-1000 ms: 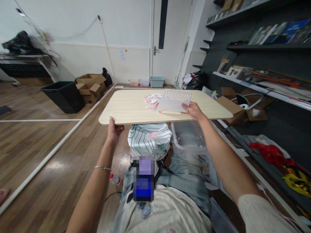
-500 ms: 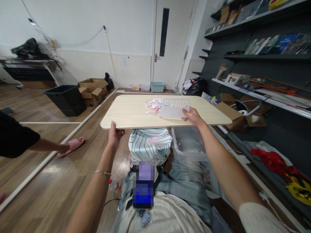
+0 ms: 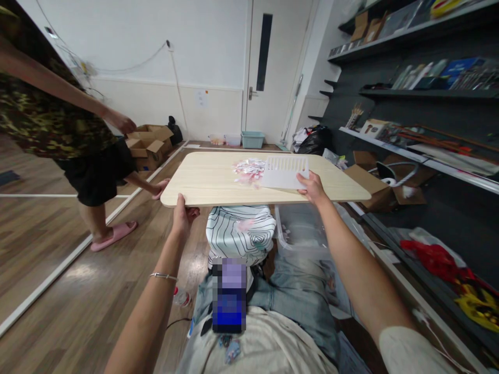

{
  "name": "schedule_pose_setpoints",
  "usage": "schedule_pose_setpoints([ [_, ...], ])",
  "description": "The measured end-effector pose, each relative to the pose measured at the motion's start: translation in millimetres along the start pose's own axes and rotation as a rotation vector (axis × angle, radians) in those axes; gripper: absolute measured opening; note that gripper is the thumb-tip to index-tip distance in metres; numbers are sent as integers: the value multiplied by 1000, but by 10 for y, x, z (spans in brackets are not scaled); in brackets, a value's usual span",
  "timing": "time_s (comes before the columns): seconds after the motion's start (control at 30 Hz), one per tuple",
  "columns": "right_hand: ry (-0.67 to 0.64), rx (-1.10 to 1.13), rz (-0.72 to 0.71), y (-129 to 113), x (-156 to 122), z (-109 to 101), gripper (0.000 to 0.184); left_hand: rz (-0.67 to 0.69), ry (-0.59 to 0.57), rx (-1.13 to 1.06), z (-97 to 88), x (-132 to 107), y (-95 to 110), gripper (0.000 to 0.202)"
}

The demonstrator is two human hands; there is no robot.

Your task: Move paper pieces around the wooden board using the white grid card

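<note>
A pale wooden tabletop with rounded corners spans the view in front of me. My left hand is closed on its near left edge, thumb on top and fingers underneath. My right hand pinches the lower right corner of a white slotted plastic panel. The panel leans over the board, its row of slots along the upper side. Just left of it lies a pile of small pink and white scraps, partly hidden behind the panel.
Under the board stand a patterned cloth-covered seat and a clear plastic bin. Another person in pink slippers is at the left. Shelves line the right wall, with an open cardboard box below.
My right hand and the slotted panel have shifted slightly right, uncovering more of the scraps. The other person has come further into view at the left. My left hand stays put.
</note>
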State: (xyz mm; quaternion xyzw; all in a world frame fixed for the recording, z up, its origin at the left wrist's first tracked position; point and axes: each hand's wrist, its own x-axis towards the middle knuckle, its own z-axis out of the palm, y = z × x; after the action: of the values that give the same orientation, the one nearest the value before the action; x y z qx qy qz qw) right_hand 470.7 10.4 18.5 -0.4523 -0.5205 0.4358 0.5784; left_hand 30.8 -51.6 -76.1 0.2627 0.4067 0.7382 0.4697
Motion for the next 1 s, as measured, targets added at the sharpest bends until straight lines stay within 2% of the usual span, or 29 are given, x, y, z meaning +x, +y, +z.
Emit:
schedule_pose_setpoints([
  [0.33, -57, -51, 53, -22, -8, -20, 61, -21, -5, 0, -3, 15, 4, 71],
  [0.63, -149, -35, 28, -42, -32, -5, 57, 1, 2, -2, 17, -16, 9, 64],
  [1.0, -146, -15, 7, 6, -15, -35, 57, -10, 9, -5, 18, -18, 10, 63],
])
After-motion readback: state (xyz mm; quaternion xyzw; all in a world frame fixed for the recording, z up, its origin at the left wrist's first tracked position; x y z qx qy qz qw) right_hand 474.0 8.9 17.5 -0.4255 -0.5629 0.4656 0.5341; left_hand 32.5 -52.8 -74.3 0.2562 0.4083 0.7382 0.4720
